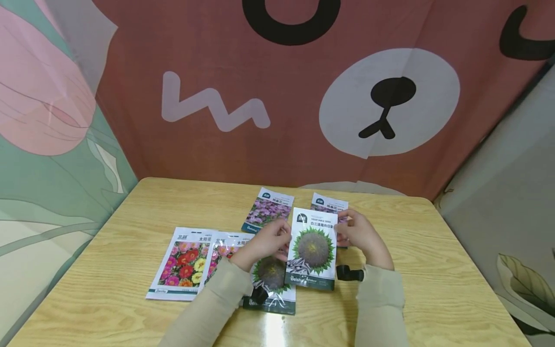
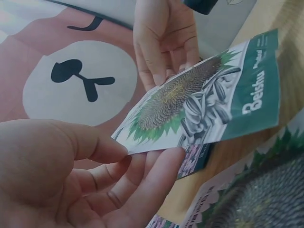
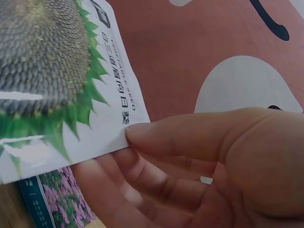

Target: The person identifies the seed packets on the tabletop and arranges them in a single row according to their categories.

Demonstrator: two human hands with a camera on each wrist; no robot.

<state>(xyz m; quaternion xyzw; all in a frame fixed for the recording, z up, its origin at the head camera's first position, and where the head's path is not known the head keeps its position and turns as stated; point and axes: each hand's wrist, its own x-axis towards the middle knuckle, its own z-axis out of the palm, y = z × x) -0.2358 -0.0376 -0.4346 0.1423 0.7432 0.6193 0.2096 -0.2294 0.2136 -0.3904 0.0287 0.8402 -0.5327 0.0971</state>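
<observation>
- My left hand (image 1: 273, 239) and right hand (image 1: 359, 236) pinch opposite edges of a sunflower packet (image 1: 313, 248), raised over the wooden table (image 1: 433, 289)
- A light, even pinch on both edges should spare it creases

A wood-grain table (image 1: 438, 289) stands before a bear-print backdrop (image 1: 295, 149).

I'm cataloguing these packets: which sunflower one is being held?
The raised sunflower packet, farther right in the head view: left hand and right hand pinch its edges, while the other sunflower packet lies on the table.
</observation>
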